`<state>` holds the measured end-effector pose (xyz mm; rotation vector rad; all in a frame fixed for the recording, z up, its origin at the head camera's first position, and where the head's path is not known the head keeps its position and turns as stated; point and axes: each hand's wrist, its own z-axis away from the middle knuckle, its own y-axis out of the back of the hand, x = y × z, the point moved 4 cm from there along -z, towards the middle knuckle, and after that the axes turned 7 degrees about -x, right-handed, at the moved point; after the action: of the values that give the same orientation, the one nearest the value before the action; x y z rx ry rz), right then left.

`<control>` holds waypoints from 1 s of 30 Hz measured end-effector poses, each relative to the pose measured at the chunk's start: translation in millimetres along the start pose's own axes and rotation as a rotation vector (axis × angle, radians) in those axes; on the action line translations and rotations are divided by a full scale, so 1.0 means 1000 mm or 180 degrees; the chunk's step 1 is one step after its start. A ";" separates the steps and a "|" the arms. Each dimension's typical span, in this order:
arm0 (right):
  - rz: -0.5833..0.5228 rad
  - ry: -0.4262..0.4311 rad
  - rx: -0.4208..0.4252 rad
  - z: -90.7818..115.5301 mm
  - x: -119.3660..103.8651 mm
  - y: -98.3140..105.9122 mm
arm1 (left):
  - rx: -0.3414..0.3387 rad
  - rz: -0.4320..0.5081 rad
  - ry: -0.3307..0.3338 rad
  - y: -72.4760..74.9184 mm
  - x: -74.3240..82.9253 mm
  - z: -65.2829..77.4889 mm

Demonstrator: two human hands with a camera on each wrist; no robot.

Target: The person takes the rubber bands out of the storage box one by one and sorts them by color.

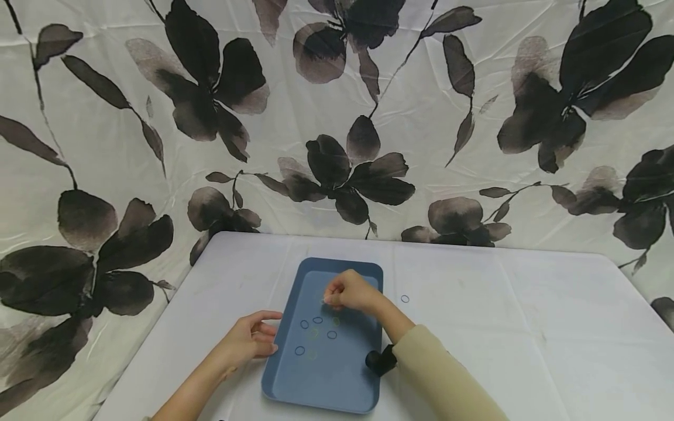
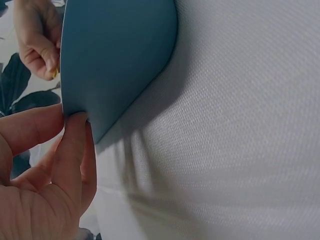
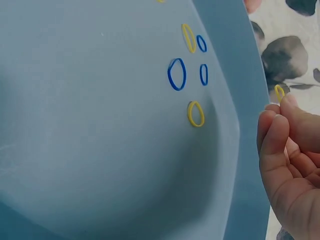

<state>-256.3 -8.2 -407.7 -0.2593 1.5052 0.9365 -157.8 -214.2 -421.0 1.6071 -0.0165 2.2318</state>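
Observation:
My right hand, over the far half of the blue tray, pinches a small yellow rubber band between thumb and fingertips. Beneath and nearer to me, several blue rubber bands and yellow rubber bands lie loose and apart on the tray floor. At the tray's left side is my left hand. The left wrist view shows its fingers against the outer wall and another digit at the rim, so the tray edge is pinched between them.
One more blue rubber band lies on the white-covered table, right of the tray. A black device sits at my right cuff, overlapping the tray's right rim in the head view. A flower-patterned cloth hangs behind the table.

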 end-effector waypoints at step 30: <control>-0.0144 -0.0034 0.0116 0.038 0.005 0.044 | 0.0044 0.0064 -0.0071 0.001 -0.005 0.000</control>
<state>-258.9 47.2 -390.4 -0.2607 1.4992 0.8724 -156.7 -216.3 -425.0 1.6458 -0.0236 2.2338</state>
